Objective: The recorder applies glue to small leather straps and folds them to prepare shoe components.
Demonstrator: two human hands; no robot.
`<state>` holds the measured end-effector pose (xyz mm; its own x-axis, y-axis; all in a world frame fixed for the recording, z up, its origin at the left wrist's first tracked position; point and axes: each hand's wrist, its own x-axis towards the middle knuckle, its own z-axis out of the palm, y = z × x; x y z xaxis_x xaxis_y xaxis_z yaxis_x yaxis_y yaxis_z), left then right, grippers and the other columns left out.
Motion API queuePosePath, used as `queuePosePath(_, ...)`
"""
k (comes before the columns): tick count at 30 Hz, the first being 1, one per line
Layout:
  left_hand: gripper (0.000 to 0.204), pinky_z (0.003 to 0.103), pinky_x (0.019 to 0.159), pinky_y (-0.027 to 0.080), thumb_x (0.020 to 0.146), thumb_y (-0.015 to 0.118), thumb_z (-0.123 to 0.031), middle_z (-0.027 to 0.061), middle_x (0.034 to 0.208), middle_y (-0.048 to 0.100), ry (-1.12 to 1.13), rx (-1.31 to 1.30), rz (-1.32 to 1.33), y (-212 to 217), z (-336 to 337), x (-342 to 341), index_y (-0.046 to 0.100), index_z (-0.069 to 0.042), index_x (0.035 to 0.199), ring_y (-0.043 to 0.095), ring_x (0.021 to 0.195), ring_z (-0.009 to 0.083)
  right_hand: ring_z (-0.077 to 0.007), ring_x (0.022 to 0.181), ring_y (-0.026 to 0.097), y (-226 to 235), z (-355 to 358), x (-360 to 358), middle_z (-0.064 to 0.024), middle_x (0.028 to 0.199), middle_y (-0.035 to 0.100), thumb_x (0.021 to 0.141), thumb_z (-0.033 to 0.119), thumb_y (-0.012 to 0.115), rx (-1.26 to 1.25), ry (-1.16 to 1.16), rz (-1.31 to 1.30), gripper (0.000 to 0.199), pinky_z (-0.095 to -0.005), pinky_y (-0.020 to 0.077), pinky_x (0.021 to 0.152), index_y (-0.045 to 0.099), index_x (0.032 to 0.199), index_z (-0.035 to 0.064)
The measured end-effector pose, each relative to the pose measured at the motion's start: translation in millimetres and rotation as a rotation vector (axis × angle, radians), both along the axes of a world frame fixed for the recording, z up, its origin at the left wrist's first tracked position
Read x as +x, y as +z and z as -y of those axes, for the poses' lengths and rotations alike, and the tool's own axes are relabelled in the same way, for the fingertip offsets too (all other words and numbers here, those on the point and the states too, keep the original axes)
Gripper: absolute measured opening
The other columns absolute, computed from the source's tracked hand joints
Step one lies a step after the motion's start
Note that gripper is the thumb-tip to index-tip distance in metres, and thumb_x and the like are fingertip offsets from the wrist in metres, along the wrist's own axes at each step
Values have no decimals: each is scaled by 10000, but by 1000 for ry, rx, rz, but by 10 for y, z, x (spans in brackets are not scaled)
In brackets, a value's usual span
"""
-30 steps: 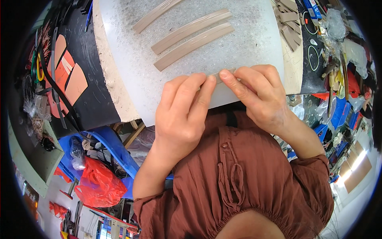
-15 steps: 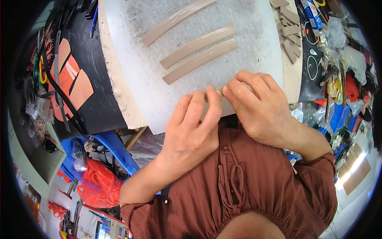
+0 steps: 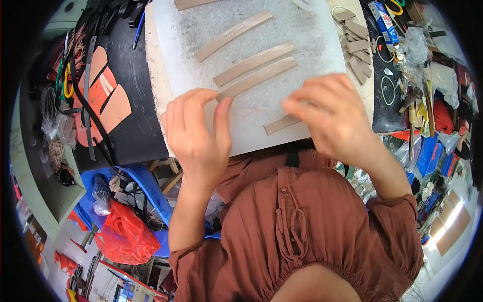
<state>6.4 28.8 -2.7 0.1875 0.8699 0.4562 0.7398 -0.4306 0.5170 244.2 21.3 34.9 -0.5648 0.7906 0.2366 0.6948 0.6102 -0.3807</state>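
My left hand (image 3: 198, 133) is at the left end of a beige strip (image 3: 261, 80). Its thumb and index finger are apart, on either side of the strip's end. My right hand (image 3: 337, 116), blurred, hovers with parted fingers over the right end of a short beige strip (image 3: 282, 124), hiding that end. This strip lies near the front edge of a whitish sheet (image 3: 251, 113). Farther back on the sheet lie another long strip (image 3: 254, 63) and a shiny, curved strip (image 3: 234, 35), with part of one more at the top edge.
A pile of beige strips (image 3: 356, 45) lies right of the sheet on a pale board (image 3: 160, 90). Orange-pink cut pieces (image 3: 115, 110) and black straps are at left. Below them are a blue chair (image 3: 151, 186) and a red plastic bag (image 3: 126, 231). Bags and tools crowd the right.
My hands have come apart. The left moved leftward to the end of a long strip; the right lifted away slightly. The short strip between them now shows on the sheet. The view shifted.
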Motion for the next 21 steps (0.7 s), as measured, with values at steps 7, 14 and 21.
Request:
queuePosePath(7,247,377,736,437,769,773,11,86,889,659,-56,-161,101,-41,-29,-34,679,-43,991,591,825,275,-268,861,623,-385,-244,-57,-58,942,673,748,19,762,213,-244,-159,263,-370,491,752,721,1006,57)
queuePosePath(14,231,364,707,437,756,746,60,85,823,618,-117,-214,151,51,31,1,692,-31,962,581,750,262,-279,791,601,-163,-98,-23,-73,867,627,764,6,759,-134,-321,-244,198,-384,493,701,720,953,49)
queuePosePath(21,246,359,654,458,716,747,76,98,831,627,-110,-105,149,-30,15,358,688,-33,929,592,726,263,-265,731,599,-108,-35,-176,-101,843,615,768,-17,754,6,-324,-119,211,-348,519,638,717,970,27)
